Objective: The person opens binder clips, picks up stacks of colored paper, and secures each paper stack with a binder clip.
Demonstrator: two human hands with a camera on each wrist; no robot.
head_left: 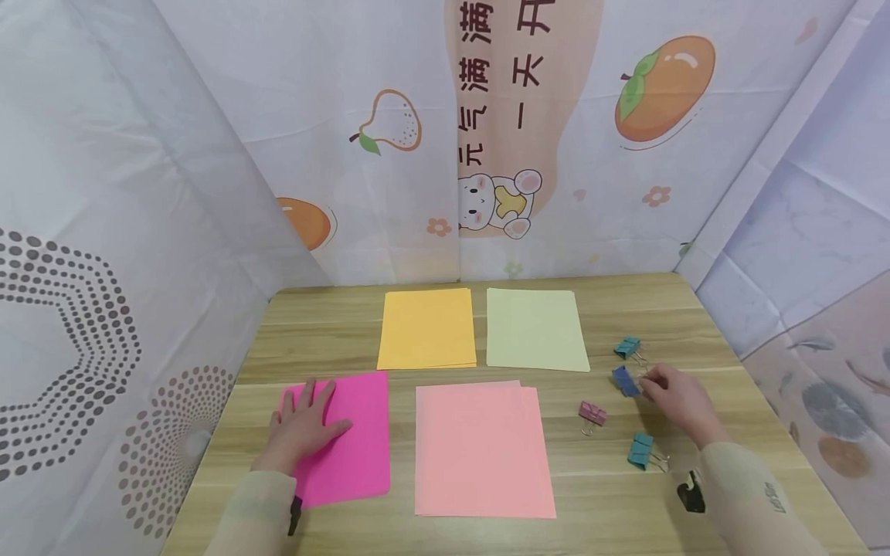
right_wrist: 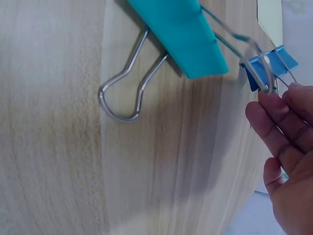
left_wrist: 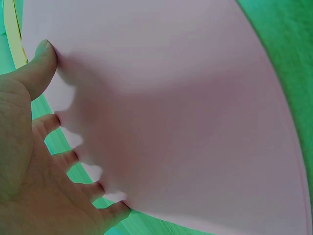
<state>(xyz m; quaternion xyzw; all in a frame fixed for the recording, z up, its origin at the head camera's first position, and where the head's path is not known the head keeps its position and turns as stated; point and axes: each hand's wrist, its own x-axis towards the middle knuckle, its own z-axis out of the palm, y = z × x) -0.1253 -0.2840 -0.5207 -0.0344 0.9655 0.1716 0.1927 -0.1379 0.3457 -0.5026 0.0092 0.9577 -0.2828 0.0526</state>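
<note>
My left hand [head_left: 300,426] rests with spread fingers on a stack of magenta paper sheets [head_left: 358,448] at the table's left. In the left wrist view, the fingertips [left_wrist: 115,210] press along the paper's edge and the thumb lies on its face. On the right, my right hand [head_left: 680,398] pinches a blue binder clip [head_left: 625,381] by its wire handle. The right wrist view has this blue clip [right_wrist: 276,66] at the fingertips, while a teal binder clip [right_wrist: 183,36] with silver wire handles looms large in front.
Light pink sheets [head_left: 480,452] lie at the middle front, with orange sheets [head_left: 427,328] and pale green sheets [head_left: 535,328] behind. Around the right hand are a teal clip [head_left: 627,346], a dusty pink clip [head_left: 593,412] and another teal clip [head_left: 640,449]. Printed curtains [head_left: 389,208] enclose the table.
</note>
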